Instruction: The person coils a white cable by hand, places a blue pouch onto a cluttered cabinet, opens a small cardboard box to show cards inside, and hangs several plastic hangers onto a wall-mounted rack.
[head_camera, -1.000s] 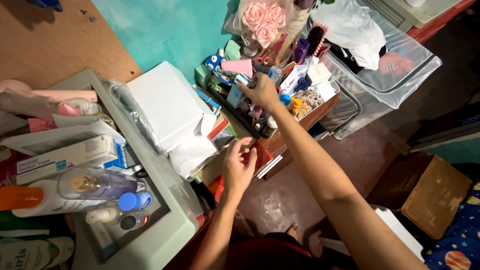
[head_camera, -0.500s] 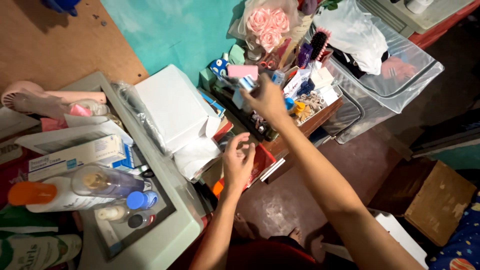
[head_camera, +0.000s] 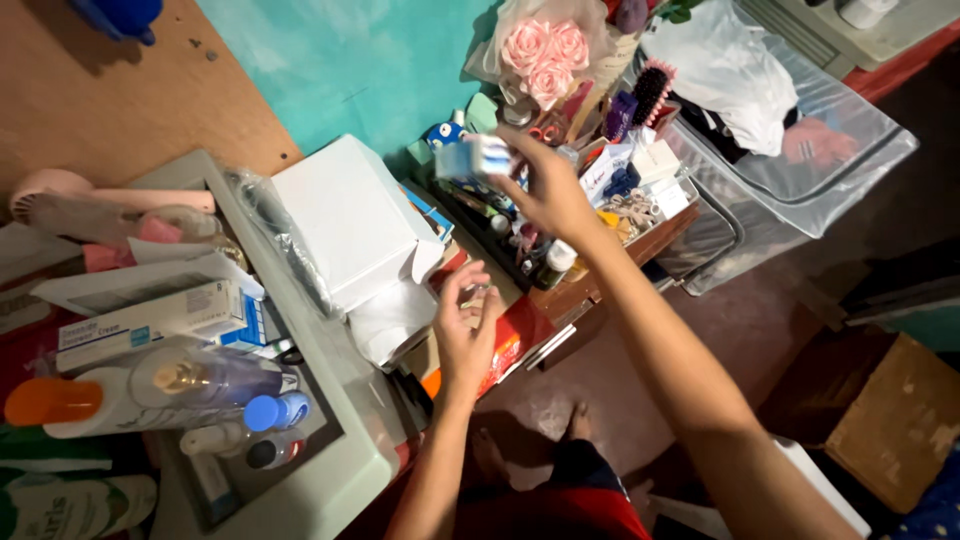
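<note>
Blur smears the small box (head_camera: 473, 158) in the right hand's (head_camera: 548, 195) grip; left hand (head_camera: 467, 330) spreads open, empty.

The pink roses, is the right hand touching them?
No, the right hand is below the pink roses and holds a small white and blue box, apart from the flowers.
</note>
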